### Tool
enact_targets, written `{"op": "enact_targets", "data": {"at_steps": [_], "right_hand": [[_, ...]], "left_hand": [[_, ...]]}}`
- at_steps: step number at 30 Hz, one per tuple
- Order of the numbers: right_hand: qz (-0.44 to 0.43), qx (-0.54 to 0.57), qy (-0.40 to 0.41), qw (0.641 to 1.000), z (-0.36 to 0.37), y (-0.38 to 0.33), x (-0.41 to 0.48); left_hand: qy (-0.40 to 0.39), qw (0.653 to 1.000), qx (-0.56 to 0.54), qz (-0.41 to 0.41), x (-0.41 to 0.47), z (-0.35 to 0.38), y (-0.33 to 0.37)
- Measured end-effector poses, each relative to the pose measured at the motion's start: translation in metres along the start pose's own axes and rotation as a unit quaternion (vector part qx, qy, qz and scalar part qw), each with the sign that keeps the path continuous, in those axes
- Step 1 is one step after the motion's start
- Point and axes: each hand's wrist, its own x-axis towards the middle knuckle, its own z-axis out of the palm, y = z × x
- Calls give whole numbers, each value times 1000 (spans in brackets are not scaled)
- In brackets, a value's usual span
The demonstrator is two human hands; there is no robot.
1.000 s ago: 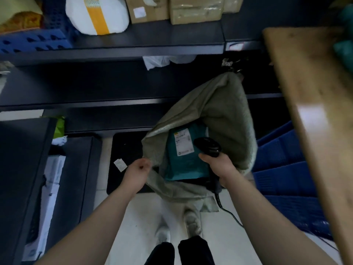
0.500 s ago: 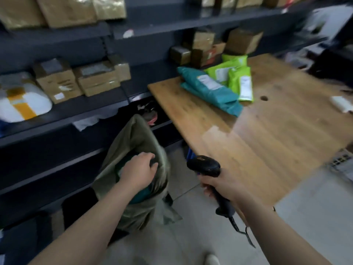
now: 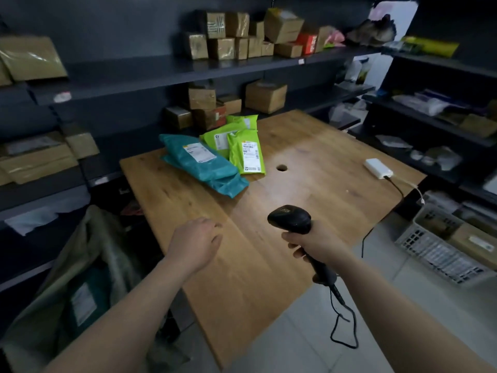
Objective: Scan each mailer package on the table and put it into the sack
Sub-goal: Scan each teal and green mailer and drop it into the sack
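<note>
L hand [image 3: 195, 244] off sack [image 3: 88, 254], over table [image 3: 309, 200] now.

The left hand [image 3: 195, 242] is hovering palm down on a bare outstretched arm, fingers relaxed, holding nothing. The right hand [image 3: 314, 242] is gripping the handle of a black corded handheld scanner [image 3: 290, 219], fingers curled round it.

The single head-worn camera looks forward and down from close above the near corner of the brown wooden bench [image 3: 322, 170], facing the dark grey wall shelves [image 3: 161, 74] behind it.
</note>
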Motion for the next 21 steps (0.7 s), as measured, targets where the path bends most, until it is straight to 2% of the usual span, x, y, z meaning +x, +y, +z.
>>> {"op": "enact_targets", "data": {"at_steps": [4, 9, 15, 21], "right_hand": [[-21, -11, -7, 1000, -34, -12, 45], [-45, 3, -20, 999, -55, -37, 110], [-46, -1, -59, 997, -59, -64, 180], [-35, 0, -92, 995, -60, -73, 236]], "left_hand": [[10, 999, 14, -40, 43, 3, 15], [1, 994, -5, -112, 118, 18, -10], [-6, 976, -87, -197, 202, 37, -58], [12, 965, -150, -214, 253, 53, -76]]}}
